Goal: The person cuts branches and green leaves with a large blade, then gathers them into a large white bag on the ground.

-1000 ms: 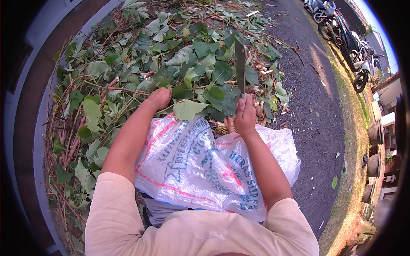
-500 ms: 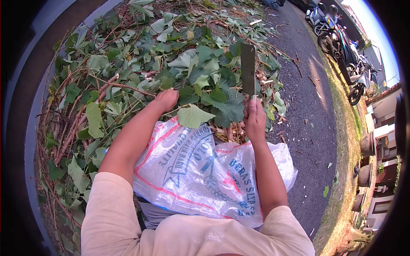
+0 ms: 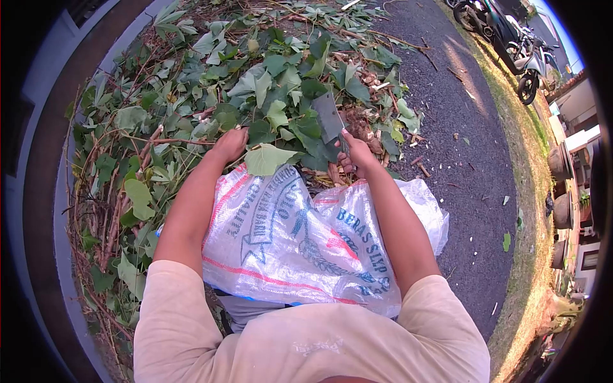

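My right hand (image 3: 357, 156) is closed around the handle of a cleaver (image 3: 328, 119). Its broad dark blade tilts up and left, against the leaves. My left hand (image 3: 231, 144) is closed on a leafy branch (image 3: 185, 141) at the near edge of the pile; the fingers are partly hidden. Broad green leaves (image 3: 310, 127) spread between the two hands. A pale leaf (image 3: 268, 159) hangs over the top of a white woven sack (image 3: 255, 220) with red stripes and blue print, which lies across my lap below both hands.
A large heap of cut leaves and stems (image 3: 147, 115) fills the left and far side. Chopped stem pieces (image 3: 383, 137) lie right of the blade. Asphalt (image 3: 460, 210) runs along the right, then grass (image 3: 520, 159), parked motorbikes (image 3: 511, 48) and big pots (image 3: 562, 210).
The cleaver has swung down and left from upright, its blade now among the leaves. My left hand stays on the branch. The whole view has shifted a little.
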The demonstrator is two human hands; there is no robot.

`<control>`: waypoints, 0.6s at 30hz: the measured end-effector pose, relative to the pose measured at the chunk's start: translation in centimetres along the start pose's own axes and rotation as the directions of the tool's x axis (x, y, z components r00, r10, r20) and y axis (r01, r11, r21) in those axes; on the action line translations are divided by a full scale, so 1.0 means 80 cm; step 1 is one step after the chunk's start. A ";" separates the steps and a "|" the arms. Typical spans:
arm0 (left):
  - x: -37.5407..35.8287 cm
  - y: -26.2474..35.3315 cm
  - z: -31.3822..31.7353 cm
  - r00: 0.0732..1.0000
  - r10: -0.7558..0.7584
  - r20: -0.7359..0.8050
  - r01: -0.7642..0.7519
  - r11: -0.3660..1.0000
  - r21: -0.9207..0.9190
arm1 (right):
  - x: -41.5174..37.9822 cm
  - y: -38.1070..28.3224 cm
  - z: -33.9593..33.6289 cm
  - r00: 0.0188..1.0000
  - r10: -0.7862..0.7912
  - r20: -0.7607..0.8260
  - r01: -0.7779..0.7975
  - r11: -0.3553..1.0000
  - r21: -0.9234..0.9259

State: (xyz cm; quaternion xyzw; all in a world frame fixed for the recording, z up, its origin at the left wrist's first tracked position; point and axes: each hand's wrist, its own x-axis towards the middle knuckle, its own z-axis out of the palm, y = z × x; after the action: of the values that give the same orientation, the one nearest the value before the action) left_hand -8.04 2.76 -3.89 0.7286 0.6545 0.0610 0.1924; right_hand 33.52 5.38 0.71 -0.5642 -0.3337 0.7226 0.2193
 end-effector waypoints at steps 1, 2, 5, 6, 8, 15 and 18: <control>0.007 -0.006 0.001 0.999 0.054 0.005 -0.055 0.998 0.009 | -0.001 -0.001 -0.004 0.999 0.029 0.030 -0.031 0.997 0.077; 0.013 -0.012 0.003 0.998 0.063 -0.004 -0.063 0.998 0.014 | 0.000 -0.004 -0.006 0.996 0.053 0.066 -0.062 0.987 0.148; 0.005 -0.015 0.005 0.998 0.055 0.031 -0.056 0.998 0.034 | -0.004 -0.006 0.002 0.995 -0.093 -0.021 0.093 0.996 0.002; 0.004 -0.012 0.005 0.998 0.055 0.036 -0.056 0.998 0.037 | -0.003 -0.002 0.005 0.966 -0.246 -0.080 0.232 0.960 -0.156; 0.003 -0.009 0.006 0.999 0.042 0.024 -0.043 0.996 0.078 | 0.005 0.000 0.009 0.850 -0.513 -0.120 0.411 0.788 -0.458; 0.004 -0.009 0.004 0.996 0.083 0.012 -0.083 0.996 0.042 | -0.057 -0.023 0.055 0.421 -0.907 -0.014 0.711 0.339 -0.616; -0.012 0.019 -0.018 1.000 0.023 -0.019 -0.021 0.996 0.088 | 0.033 0.032 0.015 0.821 -0.570 0.014 0.302 0.413 -0.859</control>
State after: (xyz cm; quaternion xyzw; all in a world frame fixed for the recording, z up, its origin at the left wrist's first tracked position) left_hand -7.25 1.96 -1.88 0.7429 0.6503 0.0418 0.1528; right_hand 31.79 5.17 -2.74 -0.5861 -0.7359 0.3031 0.1521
